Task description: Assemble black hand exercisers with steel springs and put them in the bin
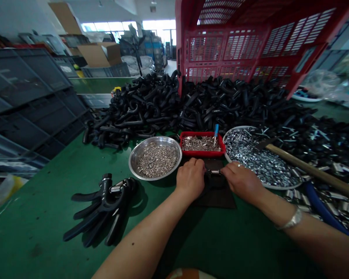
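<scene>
In the head view, my left hand point(191, 177) is closed round a black hand grip strengthener point(216, 181) above a dark mat. A shiny coil spring point(214, 172) lies across the top of the piece. My right hand point(242, 181) pinches at the spring's right end; its fingertips partly hide what they touch. Just beyond my hands is a red tray point(202, 154) of small metal pins with a blue-handled screwdriver point(216, 133) standing in it. Left of it sits a metal bowl point(155, 176) of small metal parts. The dark mat point(216, 200) lies beneath my hands.
Several hand grips with springs point(104, 213) are stacked at left on the green table point(46, 205). A white tray point(267, 186) of shiny parts stands right, a wooden-handled hammer point(308, 168) across it. Black handles point(157, 104) pile up behind, beneath a tipped red crate point(205, 48).
</scene>
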The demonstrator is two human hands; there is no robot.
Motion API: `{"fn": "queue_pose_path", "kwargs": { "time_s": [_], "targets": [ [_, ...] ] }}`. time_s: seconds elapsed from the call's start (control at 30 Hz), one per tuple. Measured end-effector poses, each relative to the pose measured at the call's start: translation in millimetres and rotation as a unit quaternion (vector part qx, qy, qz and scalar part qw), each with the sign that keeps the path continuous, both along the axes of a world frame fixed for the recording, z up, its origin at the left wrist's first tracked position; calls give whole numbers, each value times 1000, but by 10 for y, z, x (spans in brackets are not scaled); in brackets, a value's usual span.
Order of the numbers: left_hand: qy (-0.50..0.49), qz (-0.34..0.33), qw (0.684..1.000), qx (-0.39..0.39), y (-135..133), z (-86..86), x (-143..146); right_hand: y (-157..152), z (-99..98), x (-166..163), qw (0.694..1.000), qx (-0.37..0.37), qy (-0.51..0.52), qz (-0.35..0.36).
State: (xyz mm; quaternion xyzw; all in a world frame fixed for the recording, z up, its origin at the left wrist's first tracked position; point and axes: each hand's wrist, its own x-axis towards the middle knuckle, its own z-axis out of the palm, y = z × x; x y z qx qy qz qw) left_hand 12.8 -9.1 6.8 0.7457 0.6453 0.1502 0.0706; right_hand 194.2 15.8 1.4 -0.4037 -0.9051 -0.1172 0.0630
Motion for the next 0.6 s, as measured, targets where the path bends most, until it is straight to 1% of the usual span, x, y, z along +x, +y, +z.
{"fn": "queue_pose_path", "kwargs": {
  "time_s": [0.07,0.13,0.2,0.23,0.27,0.3,0.33,0.4,0.43,0.47,0.5,0.53,0.6],
  "targets": [
    [-12,14,1000,-6,-9,-1,12,46,20,33,1000,-17,-1,20],
    [-53,23,998,4,-4,1,8,96,33,86,997,-48,36,47],
    [-138,12,990,25,16,12,-10,117,55,114,990,-73,102,62],
    [-200,0,979,28,28,21,-20,109,73,104,984,-80,149,58],
    [-274,-12,962,16,40,33,-29,88,93,75,974,-84,203,49],
    [-357,-22,934,-12,50,48,-35,58,114,26,960,-87,261,39],
    [-441,-27,896,-53,57,63,-38,23,134,-39,943,-92,317,31],
    [-582,-15,799,-149,58,95,-38,-42,158,-192,909,-100,404,23],
    [-631,-5,752,-189,55,108,-37,-64,162,-267,895,-102,434,22],
    [-667,3,712,-218,49,118,-37,-76,159,-333,884,-103,456,21],
    [-693,8,680,-239,44,124,-39,-79,152,-384,874,-105,475,16],
    [-711,8,656,-252,40,125,-43,-76,143,-420,865,-109,490,10],
    [-730,2,629,-267,39,114,-56,-58,127,-449,851,-125,510,4]
  ]
}}
